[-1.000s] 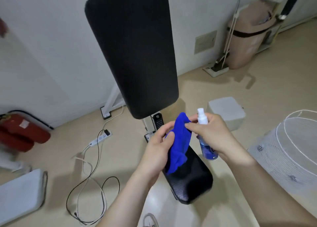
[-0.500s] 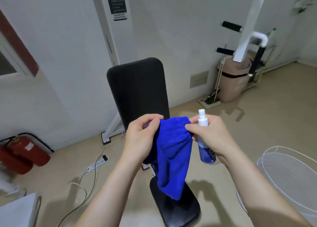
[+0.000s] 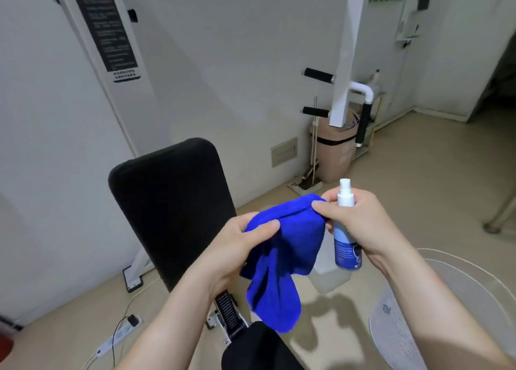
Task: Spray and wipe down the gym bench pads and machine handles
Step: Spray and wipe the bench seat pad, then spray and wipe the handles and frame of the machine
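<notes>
Presently: left hand (image 3: 237, 246) pinches blue cloth (image 3: 282, 260); right hand (image 3: 360, 227) grips spray bottle (image 3: 346, 230) and the cloth's other edge. Black back pad (image 3: 170, 207) beyond left hand, handles (image 3: 318, 75) far beyond right; apparently neither wiped yet.

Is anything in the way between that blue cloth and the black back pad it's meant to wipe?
Nothing visible blocks it. The blue cloth hangs between the left hand and right hand, just in front and right of the black back pad, with only open air between. The right hand also holds the spray bottle.
</notes>
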`<control>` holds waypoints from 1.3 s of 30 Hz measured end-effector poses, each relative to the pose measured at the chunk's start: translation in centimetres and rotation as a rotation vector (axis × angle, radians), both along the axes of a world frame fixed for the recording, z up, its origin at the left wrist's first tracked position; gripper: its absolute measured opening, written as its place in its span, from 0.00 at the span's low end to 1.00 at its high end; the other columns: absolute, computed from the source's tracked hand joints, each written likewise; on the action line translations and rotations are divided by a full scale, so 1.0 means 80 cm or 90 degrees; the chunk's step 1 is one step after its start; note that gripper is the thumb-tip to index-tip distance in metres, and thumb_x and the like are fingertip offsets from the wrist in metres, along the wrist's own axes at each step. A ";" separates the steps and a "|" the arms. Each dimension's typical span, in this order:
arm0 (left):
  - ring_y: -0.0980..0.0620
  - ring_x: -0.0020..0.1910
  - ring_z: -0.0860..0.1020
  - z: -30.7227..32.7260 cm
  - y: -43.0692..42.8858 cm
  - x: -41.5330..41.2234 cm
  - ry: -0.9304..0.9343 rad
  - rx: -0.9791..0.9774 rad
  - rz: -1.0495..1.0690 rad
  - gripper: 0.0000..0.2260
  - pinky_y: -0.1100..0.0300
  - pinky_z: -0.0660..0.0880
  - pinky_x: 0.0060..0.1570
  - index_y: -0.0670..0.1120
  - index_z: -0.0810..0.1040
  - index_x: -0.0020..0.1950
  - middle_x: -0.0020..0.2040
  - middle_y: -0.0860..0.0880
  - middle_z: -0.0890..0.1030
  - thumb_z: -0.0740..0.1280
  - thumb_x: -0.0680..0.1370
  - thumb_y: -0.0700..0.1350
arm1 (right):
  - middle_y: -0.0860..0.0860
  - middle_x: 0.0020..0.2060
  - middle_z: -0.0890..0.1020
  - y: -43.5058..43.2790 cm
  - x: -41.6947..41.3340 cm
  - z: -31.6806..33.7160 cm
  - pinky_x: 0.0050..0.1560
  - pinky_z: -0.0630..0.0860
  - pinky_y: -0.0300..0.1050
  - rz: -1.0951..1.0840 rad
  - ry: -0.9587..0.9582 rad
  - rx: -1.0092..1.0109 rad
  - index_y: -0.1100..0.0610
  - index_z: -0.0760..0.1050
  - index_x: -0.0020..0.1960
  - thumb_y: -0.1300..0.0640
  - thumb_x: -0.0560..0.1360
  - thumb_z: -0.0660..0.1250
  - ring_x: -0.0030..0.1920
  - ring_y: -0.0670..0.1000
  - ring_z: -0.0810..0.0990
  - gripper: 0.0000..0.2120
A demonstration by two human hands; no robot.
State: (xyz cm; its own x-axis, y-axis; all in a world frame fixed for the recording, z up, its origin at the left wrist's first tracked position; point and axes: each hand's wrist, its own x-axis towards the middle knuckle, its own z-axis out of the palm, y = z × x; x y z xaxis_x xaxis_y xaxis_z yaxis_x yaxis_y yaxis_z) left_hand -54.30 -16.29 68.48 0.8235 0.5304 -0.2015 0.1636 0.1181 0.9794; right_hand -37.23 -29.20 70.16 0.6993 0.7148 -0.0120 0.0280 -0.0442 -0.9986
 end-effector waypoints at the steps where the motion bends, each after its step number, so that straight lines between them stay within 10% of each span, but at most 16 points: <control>1: 0.34 0.57 0.79 0.003 0.001 0.005 -0.043 -0.045 0.018 0.18 0.38 0.72 0.61 0.41 0.79 0.59 0.57 0.35 0.81 0.70 0.74 0.50 | 0.54 0.29 0.75 0.002 0.003 -0.002 0.30 0.71 0.39 0.007 0.016 0.007 0.62 0.77 0.41 0.63 0.72 0.73 0.27 0.49 0.72 0.05; 14: 0.43 0.50 0.77 0.034 0.007 -0.009 -0.375 -0.326 0.351 0.15 0.51 0.74 0.55 0.42 0.76 0.61 0.52 0.41 0.78 0.61 0.75 0.39 | 0.56 0.31 0.73 0.114 0.015 -0.008 0.31 0.68 0.44 0.330 0.258 0.000 0.58 0.73 0.39 0.41 0.76 0.63 0.27 0.54 0.71 0.20; 19: 0.47 0.36 0.74 0.052 0.006 -0.088 -0.387 -0.222 0.451 0.32 0.58 0.76 0.33 0.41 0.71 0.65 0.44 0.42 0.75 0.55 0.61 0.27 | 0.59 0.28 0.73 0.158 -0.070 0.002 0.31 0.70 0.44 0.537 0.282 -0.012 0.61 0.72 0.33 0.40 0.75 0.59 0.28 0.56 0.73 0.26; 25: 0.51 0.26 0.75 0.055 0.023 -0.182 -0.372 -0.086 0.608 0.38 0.61 0.73 0.26 0.54 0.65 0.71 0.32 0.47 0.79 0.49 0.72 0.19 | 0.58 0.30 0.77 0.203 -0.191 0.004 0.36 0.76 0.47 0.609 0.239 0.052 0.61 0.76 0.34 0.36 0.71 0.65 0.31 0.56 0.79 0.27; 34: 0.47 0.26 0.78 0.054 0.058 -0.383 -0.350 -0.078 0.686 0.19 0.57 0.78 0.26 0.44 0.78 0.56 0.35 0.43 0.81 0.58 0.76 0.24 | 0.55 0.32 0.77 0.266 -0.407 -0.022 0.42 0.74 0.47 0.684 0.039 0.021 0.59 0.72 0.38 0.38 0.79 0.54 0.35 0.53 0.78 0.26; 39: 0.44 0.37 0.73 0.036 0.086 -0.497 -0.328 -0.129 0.781 0.13 0.43 0.78 0.45 0.47 0.81 0.56 0.38 0.42 0.80 0.62 0.78 0.33 | 0.56 0.31 0.74 0.299 -0.531 -0.018 0.34 0.73 0.44 0.699 0.125 -0.024 0.58 0.71 0.37 0.39 0.79 0.56 0.28 0.54 0.74 0.25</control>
